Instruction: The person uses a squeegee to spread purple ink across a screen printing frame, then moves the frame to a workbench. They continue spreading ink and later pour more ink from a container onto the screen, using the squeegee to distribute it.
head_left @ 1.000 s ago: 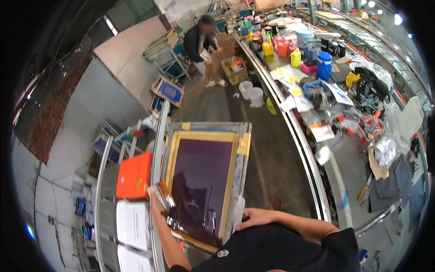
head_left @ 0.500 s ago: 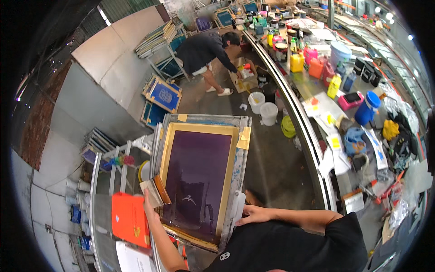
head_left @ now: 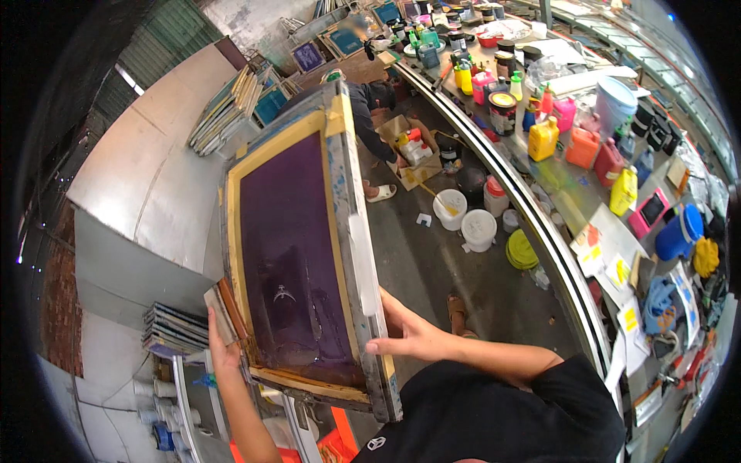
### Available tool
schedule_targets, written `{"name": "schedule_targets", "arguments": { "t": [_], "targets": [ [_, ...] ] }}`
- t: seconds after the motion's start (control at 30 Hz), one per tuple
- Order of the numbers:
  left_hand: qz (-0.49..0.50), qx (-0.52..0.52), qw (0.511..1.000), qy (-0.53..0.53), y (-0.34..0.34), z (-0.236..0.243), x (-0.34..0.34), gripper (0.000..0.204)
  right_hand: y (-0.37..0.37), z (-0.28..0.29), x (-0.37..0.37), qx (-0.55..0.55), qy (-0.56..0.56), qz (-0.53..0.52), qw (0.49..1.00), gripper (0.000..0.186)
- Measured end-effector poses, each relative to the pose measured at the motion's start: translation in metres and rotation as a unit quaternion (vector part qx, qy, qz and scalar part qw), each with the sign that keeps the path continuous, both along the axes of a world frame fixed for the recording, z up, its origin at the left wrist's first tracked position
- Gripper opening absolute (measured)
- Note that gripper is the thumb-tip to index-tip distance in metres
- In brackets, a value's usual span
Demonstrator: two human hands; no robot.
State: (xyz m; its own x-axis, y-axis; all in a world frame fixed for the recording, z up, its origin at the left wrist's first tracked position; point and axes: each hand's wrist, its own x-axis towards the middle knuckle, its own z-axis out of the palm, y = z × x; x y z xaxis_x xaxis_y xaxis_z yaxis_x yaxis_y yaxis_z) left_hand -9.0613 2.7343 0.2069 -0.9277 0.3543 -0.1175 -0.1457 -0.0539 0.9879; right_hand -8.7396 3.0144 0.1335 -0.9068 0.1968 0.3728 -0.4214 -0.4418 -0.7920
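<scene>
A screen printing frame [head_left: 289, 208] with dark purple mesh and yellow tape round its inner border is held up and tilted in front of me. My right hand [head_left: 407, 333] grips its right edge, thumb on the near face and fingers partly hidden behind. At the lower left edge, my left hand [head_left: 224, 346] holds a wooden-handled squeegee [head_left: 228, 310] against the frame; most of its fingers are hidden. A small pale crescent-shaped mark shows on the mesh. Brown residue lies along the bottom inner border.
Another person [head_left: 370, 116] bends over a cardboard box [head_left: 421, 166] beyond the frame, partly hidden by it. White buckets [head_left: 478, 230] stand on the floor. To the right runs a long table edge [head_left: 532, 251] with ink bottles and jars. Below the frame lies something orange [head_left: 340, 440].
The frame has been lifted and tilted more upright, its top swinging left. My left hand with the squeegee and my right hand moved with it. The other person is now bent lower.
</scene>
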Motion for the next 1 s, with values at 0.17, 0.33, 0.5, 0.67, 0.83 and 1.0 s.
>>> {"name": "schedule_targets", "arguments": {
  "t": [0.17, 0.33, 0.5, 0.67, 0.83, 1.0],
  "targets": [
    [0.033, -0.033, 0.999, -0.02, 0.039, 0.019, -0.108, 0.063, 0.106, 0.019, -0.139, -0.043, -0.001, 0.037, 0.998, 0.095],
    [0.101, 0.109, 0.988, 0.03, 0.095, 0.033, -0.137, 0.053, 0.196, 0.027, -0.265, -0.084, -0.057, 0.041, 0.994, 0.084],
    [0.187, 0.166, 0.967, 0.056, 0.148, 0.034, -0.205, 0.047, 0.257, 0.044, -0.381, -0.073, -0.115, 0.015, 0.991, 0.082],
    [0.006, 0.255, 0.965, 0.053, 0.164, 0.027, -0.341, 0.046, 0.38, -0.022, -0.516, -0.036, -0.103, -0.248, 0.963, 0.056],
    [-0.042, 0.313, 0.949, -0.017, 0.298, 0.038, -0.475, 0.048, 0.483, -0.05, -0.55, -0.022, -0.115, -0.463, 0.879, 0.053],
    [-0.122, 0.282, 0.944, -0.117, 0.431, 0.024, -0.578, 0.052, 0.527, -0.058, -0.559, -0.022, -0.133, -0.58, 0.804, 0.053]
  ]
}}
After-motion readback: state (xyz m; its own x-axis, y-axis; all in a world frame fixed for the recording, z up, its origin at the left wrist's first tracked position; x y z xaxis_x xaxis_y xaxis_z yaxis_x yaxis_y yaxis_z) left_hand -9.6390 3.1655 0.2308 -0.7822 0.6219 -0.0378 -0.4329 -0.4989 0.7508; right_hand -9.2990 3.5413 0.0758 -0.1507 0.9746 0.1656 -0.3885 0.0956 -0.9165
